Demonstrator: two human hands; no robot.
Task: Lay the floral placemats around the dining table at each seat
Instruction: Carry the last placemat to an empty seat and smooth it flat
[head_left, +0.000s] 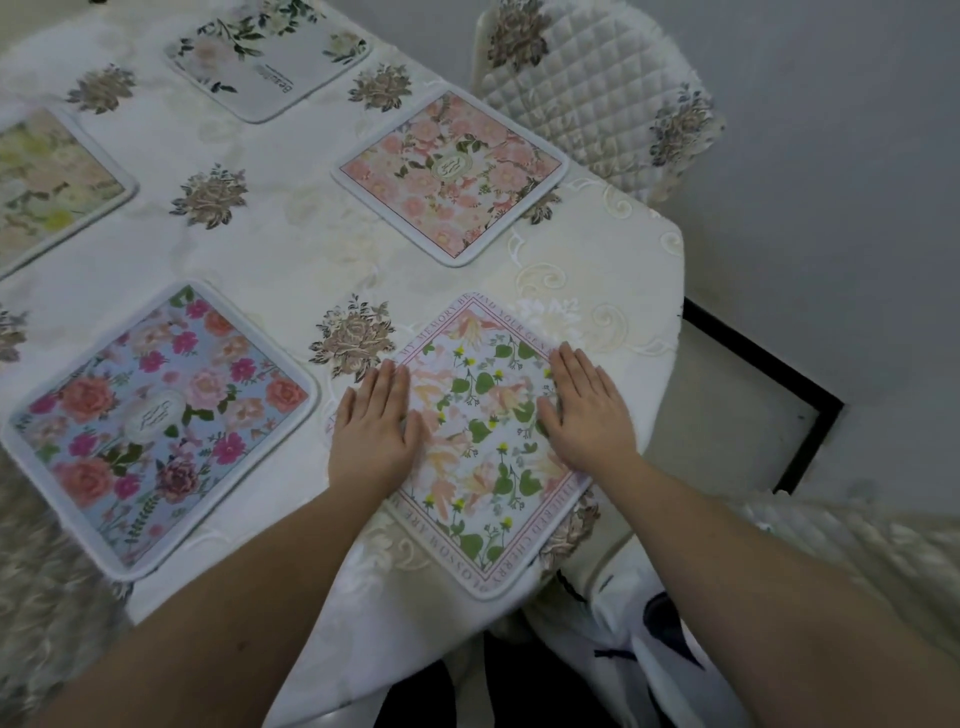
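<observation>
Hands flat, left hand (375, 431) and right hand (587, 410) with fingers straight, pressing the placemat (480, 447) at the worktop's near corner.

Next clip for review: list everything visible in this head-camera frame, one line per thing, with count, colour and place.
white placemat with green leaves and lettered border: 1, near table edge, under both hands
blue placemat with pink and red flowers: 1, near left
pink rose placemat: 1, right side, by the chair
white placemat with dark leaves: 1, far end
yellow-green placemat: 1, left edge, partly cut off
tablecloth: 1, cream with brown flower motifs, covers the table
quilted chair: 1, cream, upper right
floor: grey, right
left hand: flat on the leafy placemat's left side
right hand: flat on its right side
</observation>
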